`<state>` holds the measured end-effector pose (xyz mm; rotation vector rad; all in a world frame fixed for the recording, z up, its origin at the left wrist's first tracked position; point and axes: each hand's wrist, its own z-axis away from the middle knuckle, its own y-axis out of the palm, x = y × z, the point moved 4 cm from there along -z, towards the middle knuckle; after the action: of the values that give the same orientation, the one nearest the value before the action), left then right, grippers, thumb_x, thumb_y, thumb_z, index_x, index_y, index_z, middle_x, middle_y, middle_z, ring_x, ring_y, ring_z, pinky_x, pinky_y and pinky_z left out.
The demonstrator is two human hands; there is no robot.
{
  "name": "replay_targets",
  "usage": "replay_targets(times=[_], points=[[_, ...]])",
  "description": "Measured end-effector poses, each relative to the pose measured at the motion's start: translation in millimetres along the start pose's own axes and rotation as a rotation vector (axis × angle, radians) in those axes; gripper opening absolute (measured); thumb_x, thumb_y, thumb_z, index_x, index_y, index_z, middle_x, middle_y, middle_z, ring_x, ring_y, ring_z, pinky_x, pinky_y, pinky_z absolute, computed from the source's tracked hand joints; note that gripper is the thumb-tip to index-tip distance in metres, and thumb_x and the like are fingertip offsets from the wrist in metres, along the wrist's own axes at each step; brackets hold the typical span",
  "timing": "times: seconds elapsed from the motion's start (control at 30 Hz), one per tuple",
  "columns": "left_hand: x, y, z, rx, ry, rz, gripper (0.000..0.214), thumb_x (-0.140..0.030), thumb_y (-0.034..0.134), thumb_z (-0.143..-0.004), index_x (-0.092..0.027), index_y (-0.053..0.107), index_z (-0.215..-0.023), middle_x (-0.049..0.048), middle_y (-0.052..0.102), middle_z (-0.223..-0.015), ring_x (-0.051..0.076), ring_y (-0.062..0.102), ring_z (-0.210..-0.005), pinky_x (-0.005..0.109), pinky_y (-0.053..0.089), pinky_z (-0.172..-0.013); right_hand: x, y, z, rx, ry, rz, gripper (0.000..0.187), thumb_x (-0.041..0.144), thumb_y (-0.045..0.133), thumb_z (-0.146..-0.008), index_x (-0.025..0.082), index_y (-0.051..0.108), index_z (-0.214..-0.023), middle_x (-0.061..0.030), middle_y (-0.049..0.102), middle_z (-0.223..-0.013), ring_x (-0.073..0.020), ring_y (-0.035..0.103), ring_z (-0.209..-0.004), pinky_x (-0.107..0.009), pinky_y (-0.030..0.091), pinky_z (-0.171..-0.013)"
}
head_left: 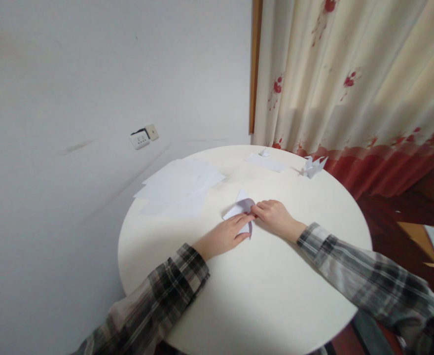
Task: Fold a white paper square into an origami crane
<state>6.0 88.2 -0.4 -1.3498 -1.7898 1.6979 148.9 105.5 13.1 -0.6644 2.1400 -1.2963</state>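
A partly folded sheet of white paper lies on the round white table, its upper part bent up in a curve. My left hand rests across the lower part of it, fingers stretched out and pressing it to the table. From the right, my right hand pinches the paper's right edge between thumb and fingers, close to my left fingertips. The fingers partly hide the folds between the two hands.
Several white sheets lie spread at the table's left back. Farther back are another sheet with a small folded paper piece by it, and a folded paper crane. A wall stands left, a curtain behind right.
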Motion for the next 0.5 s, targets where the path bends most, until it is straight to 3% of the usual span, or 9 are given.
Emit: replay_targets(times=[0.5], points=[[2.9,4.7,2.2,0.065,0.071,-0.067,0.036,-0.03,0.041,-0.091,-0.019,0.047,-0.124,0.0102,0.046,-0.13,0.02,0.037,-0.125,0.036,0.029,-0.107,8.2,2.3,-0.3,-0.02,-0.063,0.024,0.007,0.014,0.048,-0.082,0.014,0.055,-0.08,-0.0029,0.057,-0.068,-0.0127,0.047,-0.06,-0.028,0.021,-0.056]])
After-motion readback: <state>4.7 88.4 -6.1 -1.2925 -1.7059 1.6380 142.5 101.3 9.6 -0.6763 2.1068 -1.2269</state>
